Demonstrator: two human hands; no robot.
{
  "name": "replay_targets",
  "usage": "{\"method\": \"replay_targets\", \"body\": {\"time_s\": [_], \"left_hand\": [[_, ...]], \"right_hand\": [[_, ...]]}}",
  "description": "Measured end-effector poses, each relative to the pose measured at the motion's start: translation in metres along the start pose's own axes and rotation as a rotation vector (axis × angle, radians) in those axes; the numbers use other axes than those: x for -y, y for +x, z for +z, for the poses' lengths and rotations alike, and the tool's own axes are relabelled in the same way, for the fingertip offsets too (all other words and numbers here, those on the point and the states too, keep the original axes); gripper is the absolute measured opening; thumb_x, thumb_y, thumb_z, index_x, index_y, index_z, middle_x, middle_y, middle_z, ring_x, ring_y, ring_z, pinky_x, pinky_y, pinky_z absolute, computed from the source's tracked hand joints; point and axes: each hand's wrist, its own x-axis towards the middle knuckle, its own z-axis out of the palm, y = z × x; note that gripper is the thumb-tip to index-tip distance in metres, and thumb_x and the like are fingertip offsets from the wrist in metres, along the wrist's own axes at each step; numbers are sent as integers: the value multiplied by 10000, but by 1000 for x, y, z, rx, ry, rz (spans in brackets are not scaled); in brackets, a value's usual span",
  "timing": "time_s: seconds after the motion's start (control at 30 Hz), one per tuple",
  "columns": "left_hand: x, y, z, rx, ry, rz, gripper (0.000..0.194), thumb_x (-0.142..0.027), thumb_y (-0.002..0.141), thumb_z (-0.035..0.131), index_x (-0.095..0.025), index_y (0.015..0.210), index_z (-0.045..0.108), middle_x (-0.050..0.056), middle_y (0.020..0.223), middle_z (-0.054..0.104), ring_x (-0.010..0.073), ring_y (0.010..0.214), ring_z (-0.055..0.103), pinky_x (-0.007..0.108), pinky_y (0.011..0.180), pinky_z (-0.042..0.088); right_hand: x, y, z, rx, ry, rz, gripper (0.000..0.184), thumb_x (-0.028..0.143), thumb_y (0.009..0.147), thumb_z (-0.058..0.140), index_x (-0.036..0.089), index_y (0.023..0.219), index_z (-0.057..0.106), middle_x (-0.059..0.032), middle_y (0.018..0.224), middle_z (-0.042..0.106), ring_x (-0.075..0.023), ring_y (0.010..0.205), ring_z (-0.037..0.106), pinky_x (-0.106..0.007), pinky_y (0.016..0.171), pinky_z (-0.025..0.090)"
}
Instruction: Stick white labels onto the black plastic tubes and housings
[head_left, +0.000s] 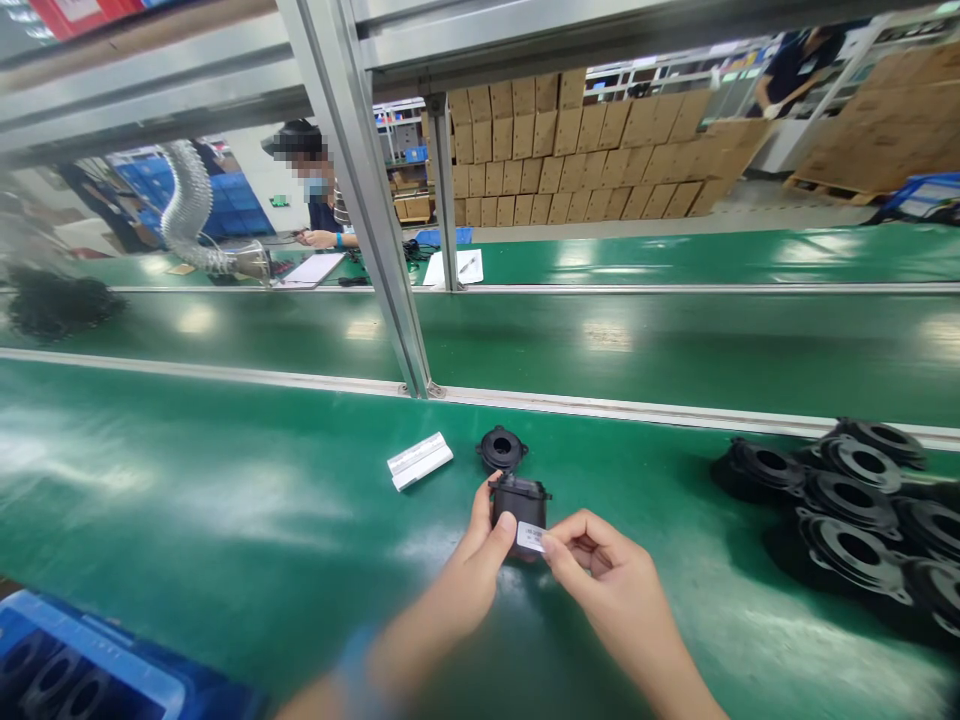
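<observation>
My left hand (472, 565) grips a small black plastic part (519, 503) just above the green bench, thumb on its front face. My right hand (607, 580) pinches a small white label (530, 537) against the lower front of that part. A second black round part (502, 449) lies on the bench just behind it. A white strip of label backing (420, 461) lies to the left of that.
A pile of black round parts (855, 520) lies at the right. A blue bin (82, 670) holding more parts sits at the lower left. A metal frame post (375, 220) rises ahead; beyond it run a conveyor belt (675, 345), a seated person (319, 200) and stacked cardboard boxes (585, 150).
</observation>
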Motion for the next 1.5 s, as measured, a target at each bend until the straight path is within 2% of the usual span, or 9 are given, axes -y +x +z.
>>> {"method": "replay_targets", "body": {"time_s": [0.27,0.5,0.7,0.97,1.17,1.27,1.33,1.4,1.5], "left_hand": [[-5,-2,0,5,30,4,781,-523,914,563,-222,1548,220,110,1441,489,288,1214,538,379,1081,364],[-4,-1,1,25,46,3,823,-561,912,542,-213,1556,167,136,1426,492,295,1189,549,402,1068,380],[-5,-2,0,4,66,13,800,-544,914,550,-217,1551,194,120,1461,459,304,1273,487,400,1113,332],[-1,-1,0,35,106,34,766,-612,940,442,-221,1543,177,124,1473,446,296,1254,512,399,1041,417],[2,-1,-1,6,230,96,722,-490,947,537,-226,1526,198,99,1508,406,269,1368,391,372,1150,281],[6,-1,0,-4,138,87,691,-467,948,544,-238,1520,230,85,1500,414,261,1374,376,367,1157,263],[9,1,0,-24,50,89,682,-469,937,563,-245,1506,262,90,1448,463,259,1300,454,371,1108,326],[10,3,1,-51,-33,102,657,-489,922,580,-226,1467,323,107,1321,548,245,1118,569,365,977,426],[7,5,4,-53,-158,135,569,-485,917,590,-181,1364,414,95,1100,613,203,903,614,319,805,464]], "right_hand": [[0,0,0,3,48,-2,255,418,829,678,201,708,620,-6,666,588,-169,635,522,-249,603,426],[-2,0,0,8,27,-3,248,413,835,669,205,710,618,-3,670,592,-171,639,527,-250,608,430],[-3,0,-1,22,6,-1,247,415,844,654,203,721,620,-9,682,603,-172,646,533,-250,618,435],[-5,0,-2,36,-12,-6,255,420,857,637,196,736,614,-8,687,605,-172,646,548,-248,610,425],[-5,-1,-1,21,-33,-46,255,407,864,645,196,723,620,3,656,591,-157,609,535,-233,580,431],[-8,0,0,31,-35,-67,260,415,880,643,196,739,632,-8,684,617,-158,623,559,-229,584,453],[-11,1,-2,21,-16,-70,262,439,887,642,195,792,650,-17,701,634,-164,633,581,-228,579,481],[-14,3,-7,-37,6,-54,286,477,892,633,192,891,657,-24,699,638,-170,625,598,-226,550,507],[-14,7,-14,-128,-42,-114,322,482,906,610,198,1056,639,-45,794,655,-190,712,638,-225,558,546]]}}
